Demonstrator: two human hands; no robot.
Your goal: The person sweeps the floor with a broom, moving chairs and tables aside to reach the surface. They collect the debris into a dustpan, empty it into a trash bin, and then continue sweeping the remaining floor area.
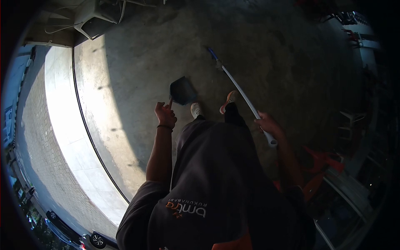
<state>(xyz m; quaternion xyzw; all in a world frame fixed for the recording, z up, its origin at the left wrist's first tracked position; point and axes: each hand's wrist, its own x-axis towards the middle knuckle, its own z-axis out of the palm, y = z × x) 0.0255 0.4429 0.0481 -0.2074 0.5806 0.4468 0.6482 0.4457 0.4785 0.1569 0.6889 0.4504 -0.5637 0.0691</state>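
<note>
A dark blue-grey dustpan (183,91) is just above or on the concrete floor, ahead of my left shoe. My left hand (165,114) is closed around its short handle, and a dark band circles that wrist. In my right hand (267,123), the fingers wrap the upper part of a long white pole (243,93). The pole slants forward and left, ending in a narrow blue head (212,53) at floor level. Whether that head has bristles or a blade is too dark to make out. The pole's hollow near end sticks out behind the right hand.
White plastic chairs (96,18) stand at the upper left. A dark floor track (85,121) separates the concrete from sunlit tiles (71,125) and outdoor paving on the left. Red chairs (321,160) are to my right. Parked cars (62,227) show outside at the lower left.
</note>
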